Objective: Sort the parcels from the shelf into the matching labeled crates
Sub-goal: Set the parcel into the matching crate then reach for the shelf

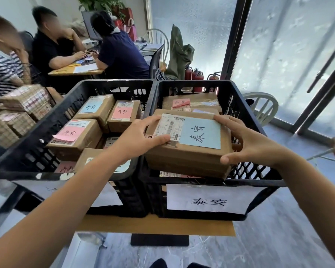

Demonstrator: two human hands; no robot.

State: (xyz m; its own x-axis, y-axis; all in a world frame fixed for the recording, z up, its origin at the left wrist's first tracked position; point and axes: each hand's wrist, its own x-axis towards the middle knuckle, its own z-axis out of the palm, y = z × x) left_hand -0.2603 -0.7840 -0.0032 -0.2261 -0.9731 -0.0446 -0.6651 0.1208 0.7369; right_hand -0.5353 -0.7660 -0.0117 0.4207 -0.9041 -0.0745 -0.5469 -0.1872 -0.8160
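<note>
a frosted glass wall (278, 45) with dark frames fills the right side of the room. at the far left, three people sit round a wooden desk (75, 71).

two black slatted plastic crates stand side by side, touching, on a flat brown cardboard sheet (162, 225). the left crate (27, 151) holds several brown cardboard boxes, among them one with a pink note (69, 133), one with a blue note (93, 107) and another with a pink note (122, 113). the right crate (193, 84) has a taped brown box (201, 102) at the back.

the parcel (188, 159), a brown cardboard box, is over the front part of the right crate, its near edge above the front rim; whether it rests on the boxes beneath cannot be told.

the left hand (137, 140) grips the parcel's left end, fingers curled over the far edge and thumb flat on top. the right hand (251, 144) grips the right end, fingers hooked over the far corner and thumb against the near side.

a white paper sign (211, 200) printed 泰安 hangs on the right crate's front. a light blue paper note (200, 135) with handwritten characters lies on the parcel's top, touching a white shipping label (166, 126). red fire extinguishers (196, 76) stand behind the crates.
</note>
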